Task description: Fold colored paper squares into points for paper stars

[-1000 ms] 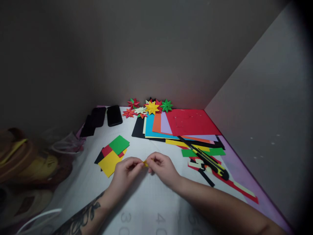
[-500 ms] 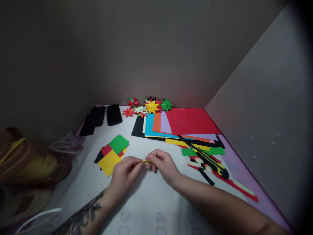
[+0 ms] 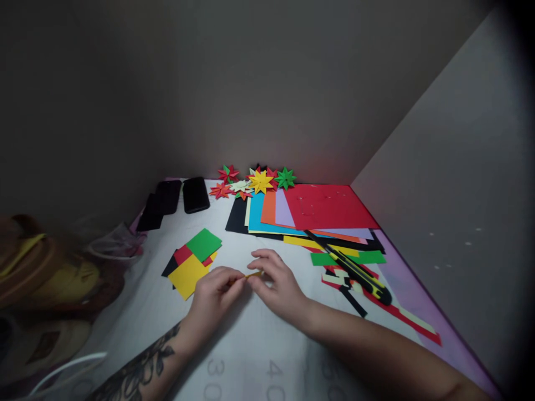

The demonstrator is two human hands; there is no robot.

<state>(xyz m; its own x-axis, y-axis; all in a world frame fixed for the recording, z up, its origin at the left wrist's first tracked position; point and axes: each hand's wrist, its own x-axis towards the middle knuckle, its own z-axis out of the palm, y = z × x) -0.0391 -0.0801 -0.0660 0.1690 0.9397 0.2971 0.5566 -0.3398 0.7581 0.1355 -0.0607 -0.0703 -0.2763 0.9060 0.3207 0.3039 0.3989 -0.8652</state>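
A small folded piece of yellow paper (image 3: 253, 274) sits between my two hands over the white gridded surface. The thumb and forefinger of my left hand (image 3: 215, 292) pinch its left end. My right hand (image 3: 278, 284) has its fingers parted and raised, with the thumb by the paper's right end. Whether that thumb touches the paper is hard to see. Beside my left hand lie paper squares, among them a yellow square (image 3: 186, 277) and a green square (image 3: 204, 245).
Folded paper stars, one a yellow star (image 3: 261, 181), stand against the wall behind stacked coloured sheets, topped by a red sheet (image 3: 330, 209). A box cutter (image 3: 359, 273) rests on paper strips at right. A black phone (image 3: 196, 195) lies back left; a blurred pot (image 3: 45, 273) stands left.
My right hand has loosened its pinch on the yellow paper, and its fingers have spread and lifted. My left hand keeps its hold in nearly the same place.
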